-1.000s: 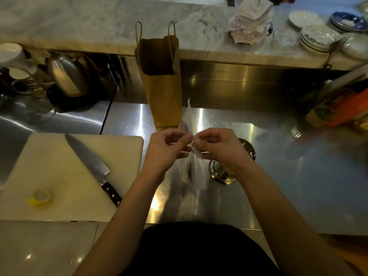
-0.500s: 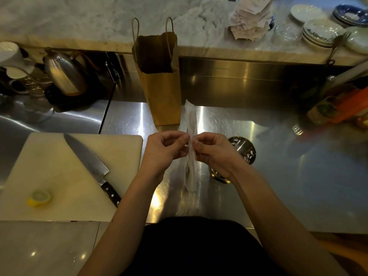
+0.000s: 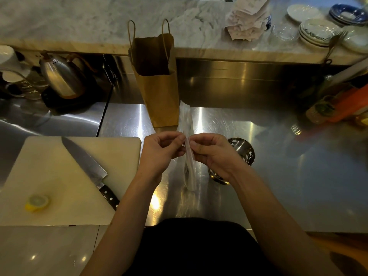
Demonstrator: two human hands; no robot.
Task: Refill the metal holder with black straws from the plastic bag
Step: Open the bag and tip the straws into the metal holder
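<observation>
The bag (image 3: 190, 176) has closed to a thin strip since a second ago
Our left hand (image 3: 159, 154) and right hand (image 3: 215, 156) both pinch it, held upright over the counter (image 3: 278, 176); the holder (image 3: 244, 151) sits just right. We seem to be opening it: next, part its mouth
</observation>
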